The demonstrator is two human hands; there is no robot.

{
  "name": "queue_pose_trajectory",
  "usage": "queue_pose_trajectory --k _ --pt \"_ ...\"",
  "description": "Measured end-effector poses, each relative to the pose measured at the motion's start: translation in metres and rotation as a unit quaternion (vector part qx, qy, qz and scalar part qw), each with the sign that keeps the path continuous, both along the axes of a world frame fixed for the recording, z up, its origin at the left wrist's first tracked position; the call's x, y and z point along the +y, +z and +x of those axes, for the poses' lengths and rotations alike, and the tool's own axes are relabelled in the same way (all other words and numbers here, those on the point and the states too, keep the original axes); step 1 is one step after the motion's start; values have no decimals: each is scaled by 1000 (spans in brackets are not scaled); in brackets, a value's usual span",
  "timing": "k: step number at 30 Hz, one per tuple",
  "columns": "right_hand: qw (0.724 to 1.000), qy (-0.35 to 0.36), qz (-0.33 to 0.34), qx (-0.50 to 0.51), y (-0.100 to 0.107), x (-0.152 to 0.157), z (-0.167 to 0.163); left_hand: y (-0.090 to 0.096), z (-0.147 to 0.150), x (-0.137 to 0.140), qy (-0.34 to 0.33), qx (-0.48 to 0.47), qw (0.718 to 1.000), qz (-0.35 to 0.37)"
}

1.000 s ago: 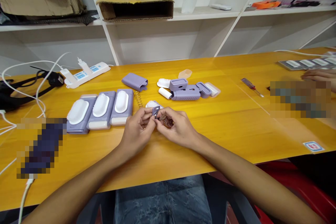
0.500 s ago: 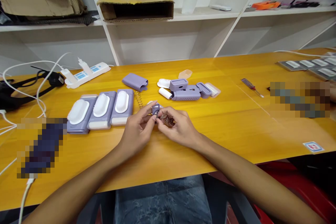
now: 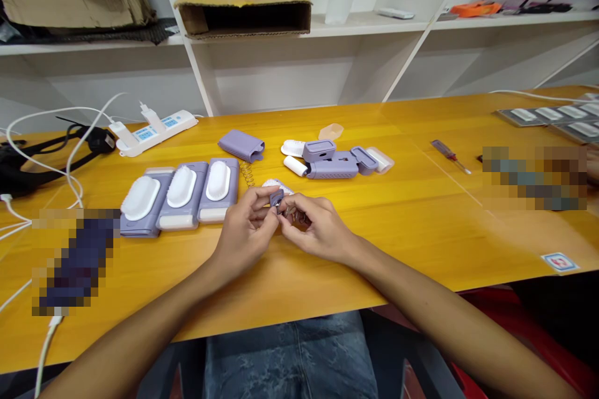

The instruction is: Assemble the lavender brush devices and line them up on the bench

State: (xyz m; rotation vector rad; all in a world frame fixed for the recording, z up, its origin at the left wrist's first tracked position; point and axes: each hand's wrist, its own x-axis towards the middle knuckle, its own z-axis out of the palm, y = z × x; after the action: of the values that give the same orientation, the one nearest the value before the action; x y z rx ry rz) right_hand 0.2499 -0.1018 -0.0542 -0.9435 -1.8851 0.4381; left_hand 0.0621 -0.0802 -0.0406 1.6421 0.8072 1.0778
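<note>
My left hand (image 3: 246, 227) is closed, pinching a small purple plastic part (image 3: 276, 197) between thumb and fingers. Against the same part press the thumb and index fingertip of my right hand (image 3: 322, 227). Thin metal coils of a spring (image 3: 299, 217) show under the curled right fingers, which partly hide them. Just behind my fingers lies a white bristled piece (image 3: 277, 185), partly covered. Another coil spring (image 3: 247, 173) rests on the table beyond my left hand. Left of it sit three purple cases with white bristled oval pads (image 3: 218, 181).
Behind my hands are a purple housing shell (image 3: 241, 145), a cluster of purple parts (image 3: 332, 165) and a translucent cap (image 3: 331, 131). A screwdriver (image 3: 450, 156) lies to the right, near another person's hand (image 3: 592, 165). A power strip (image 3: 159, 133) with white cables stands at left.
The purple part has tilted slightly between my fingertips, and my fingers have shifted a little. More of the white bristled piece behind them shows now.
</note>
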Motion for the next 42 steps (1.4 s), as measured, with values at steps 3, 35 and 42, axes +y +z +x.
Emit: queue_pose_trajectory --k 3,35,42 --pt "1000 3 8 2 0 0 1 0 1 0 0 -11 1000 -6" --pt "1000 5 -14 28 1 1 1 1 -4 7 -4 55 991 119" --pt "1000 17 2 0 2 0 3 0 -12 16 -49 76 992 84"
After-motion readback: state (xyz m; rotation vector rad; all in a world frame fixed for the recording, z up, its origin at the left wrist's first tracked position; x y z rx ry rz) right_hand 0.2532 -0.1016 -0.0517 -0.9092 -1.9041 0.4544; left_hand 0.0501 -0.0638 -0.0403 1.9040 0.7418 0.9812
